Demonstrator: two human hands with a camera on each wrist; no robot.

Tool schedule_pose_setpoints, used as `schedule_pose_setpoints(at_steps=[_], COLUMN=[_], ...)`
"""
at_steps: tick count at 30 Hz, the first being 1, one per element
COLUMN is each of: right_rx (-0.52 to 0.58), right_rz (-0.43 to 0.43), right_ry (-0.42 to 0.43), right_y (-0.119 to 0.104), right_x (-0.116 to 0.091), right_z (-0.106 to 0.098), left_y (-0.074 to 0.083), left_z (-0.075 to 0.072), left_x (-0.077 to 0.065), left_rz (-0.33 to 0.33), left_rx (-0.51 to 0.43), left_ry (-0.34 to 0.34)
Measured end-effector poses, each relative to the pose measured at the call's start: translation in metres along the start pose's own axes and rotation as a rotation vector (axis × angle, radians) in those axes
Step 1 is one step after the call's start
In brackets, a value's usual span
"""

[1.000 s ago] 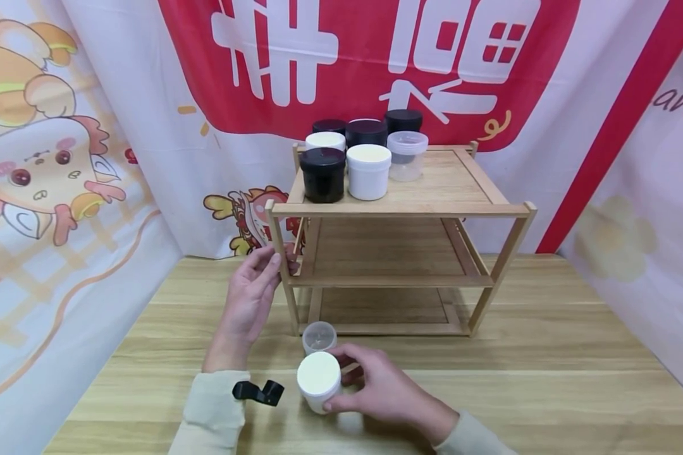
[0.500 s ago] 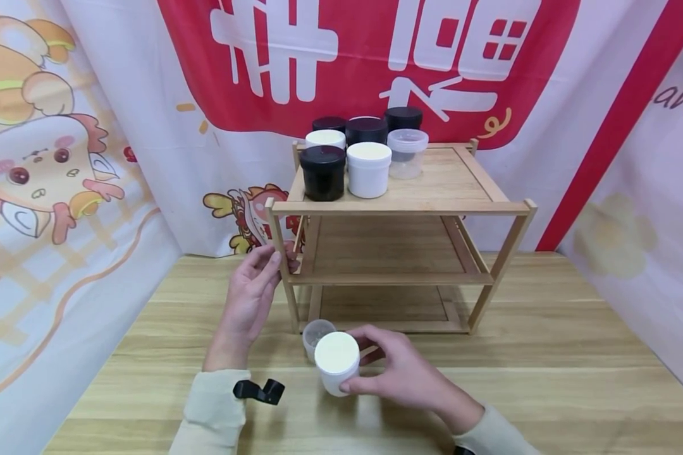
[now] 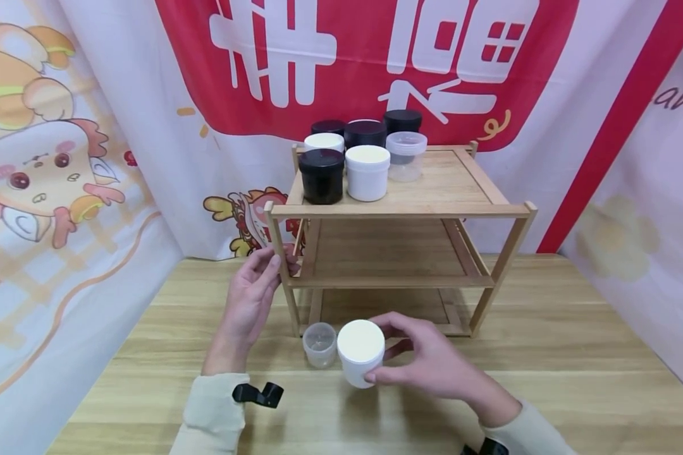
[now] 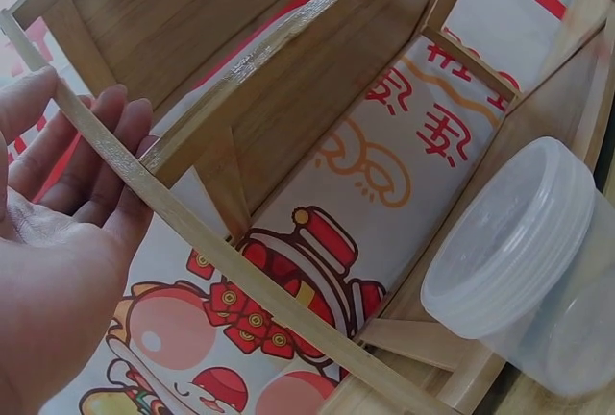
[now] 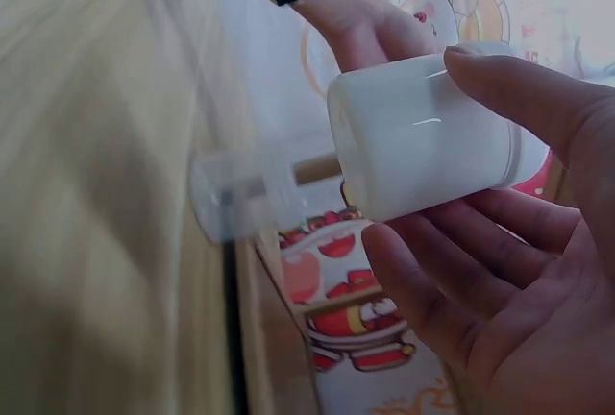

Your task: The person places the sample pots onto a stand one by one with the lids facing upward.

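Note:
A white lidded jar is held in my right hand, thumb on the near side and fingers behind. In the right wrist view the jar hangs above the table, its base clear of the surface. Just left of it a small clear jar stands on the table by the rack's front left foot. My left hand grips the front left post of the wooden three-tier rack. In the left wrist view the thumb and fingertips lie on either side of that post.
On the rack's top shelf, toward the left, stand several jars: a black jar, a white jar, a clear jar and more black and white ones behind. Printed cloth hangs behind and at both sides of the wooden table.
My right hand has carried the white jar to the right and away from me, from in front of the clear jar to its right side. The left hand stays on the post.

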State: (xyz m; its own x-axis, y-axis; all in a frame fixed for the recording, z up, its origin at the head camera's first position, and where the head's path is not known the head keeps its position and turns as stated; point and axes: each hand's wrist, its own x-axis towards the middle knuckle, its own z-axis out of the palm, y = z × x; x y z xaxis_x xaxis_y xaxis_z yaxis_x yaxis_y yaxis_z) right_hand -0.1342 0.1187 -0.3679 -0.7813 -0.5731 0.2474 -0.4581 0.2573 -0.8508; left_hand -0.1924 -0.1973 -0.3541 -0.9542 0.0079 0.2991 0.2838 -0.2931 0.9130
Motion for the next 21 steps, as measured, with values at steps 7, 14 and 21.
schedule_pose_setpoints(at_steps=[7,14,21], right_rx=[-0.045,-0.088,-0.180], right_rz=[0.024,0.052,0.069], right_ry=[0.019,0.068,0.122], right_y=[-0.024,-0.054,-0.078], right_x=[-0.002,-0.001,0.003], right_z=[-0.042,-0.084,-0.117], left_y=[0.000,0.000,-0.001], left_z=[0.000,0.001,0.000], left_x=[-0.001,0.000,-0.001], left_rz=[0.007,-0.012,-0.025], left_rx=[0.007,0.009,0.012], left_ry=[0.004,0.019,0.031])
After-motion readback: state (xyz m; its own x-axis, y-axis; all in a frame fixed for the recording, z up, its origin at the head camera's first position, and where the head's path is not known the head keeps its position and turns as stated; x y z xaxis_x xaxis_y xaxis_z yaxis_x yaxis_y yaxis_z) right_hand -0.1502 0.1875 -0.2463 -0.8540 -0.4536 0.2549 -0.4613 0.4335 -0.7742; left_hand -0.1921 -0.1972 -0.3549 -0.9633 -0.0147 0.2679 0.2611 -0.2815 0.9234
